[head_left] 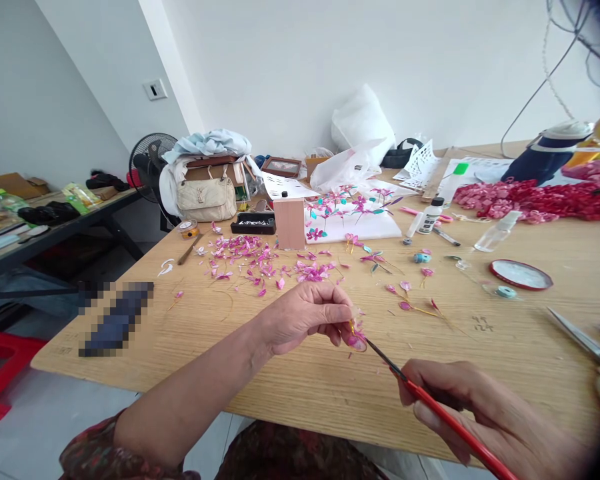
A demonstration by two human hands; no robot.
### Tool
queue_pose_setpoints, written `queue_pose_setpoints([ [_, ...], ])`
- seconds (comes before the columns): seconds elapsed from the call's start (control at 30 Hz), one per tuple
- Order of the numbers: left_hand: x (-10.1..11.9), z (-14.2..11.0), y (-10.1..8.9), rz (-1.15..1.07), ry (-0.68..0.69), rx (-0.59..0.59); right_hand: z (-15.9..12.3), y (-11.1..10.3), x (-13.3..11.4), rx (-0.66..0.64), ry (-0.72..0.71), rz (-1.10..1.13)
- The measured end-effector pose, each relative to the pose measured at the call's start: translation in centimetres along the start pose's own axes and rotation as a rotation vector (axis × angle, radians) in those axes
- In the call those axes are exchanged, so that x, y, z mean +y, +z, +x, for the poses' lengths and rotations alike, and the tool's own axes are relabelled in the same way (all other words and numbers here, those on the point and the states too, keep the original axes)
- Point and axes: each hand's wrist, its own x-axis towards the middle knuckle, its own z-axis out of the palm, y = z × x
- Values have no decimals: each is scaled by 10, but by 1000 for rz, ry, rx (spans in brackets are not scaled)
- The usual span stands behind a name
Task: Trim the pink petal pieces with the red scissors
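Note:
In the middle of the head view my left hand [320, 312] pinches a small pink flower [359, 339] with gold wire between thumb and fingertips, a little above the table. My right hand [473, 400], lower right, is wrapped round a red-handled tool [443, 415] with a slim dark tip. That tip reaches the petals, and whether it grips or only touches them I cannot tell. Behind my left hand lie many loose pink petals [245, 253]. Right of it a wired pink blossom stem [420, 308] rests on the wood.
Large scissors [585, 340] lie at the right edge, near a round red-rimmed lid [520, 275]. A spray bottle [499, 231] and a white glue bottle [431, 216] stand behind. A pinkish box [290, 225] and finished flower sprays on white foam [355, 230] occupy the back.

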Motion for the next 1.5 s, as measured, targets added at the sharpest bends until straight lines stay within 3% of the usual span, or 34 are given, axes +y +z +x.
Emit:
queue_pose_setpoints([
  [0.2,0,0,3,4,-7,10,1,1,2,29,-7,-11],
  [0.57,-6,3,-5,-42,-44,-79,3,1,-2,-122,71,-22],
  [0.73,-6,5,-8,-97,-87,-167,2,-2,0,-174,83,130],
  [1.03,-6,8,-8,-132,-136,-207,1,-2,-4,-197,93,320],
  [1.13,-6,10,-10,-133,-134,-214,3,-3,-2,-178,57,202],
  [1.27,-8,12,-13,-130,-140,-248,5,-5,3,-85,-35,-115],
  [1.5,-9,14,-14,-141,-189,-270,0,-9,7,120,-298,-571],
])
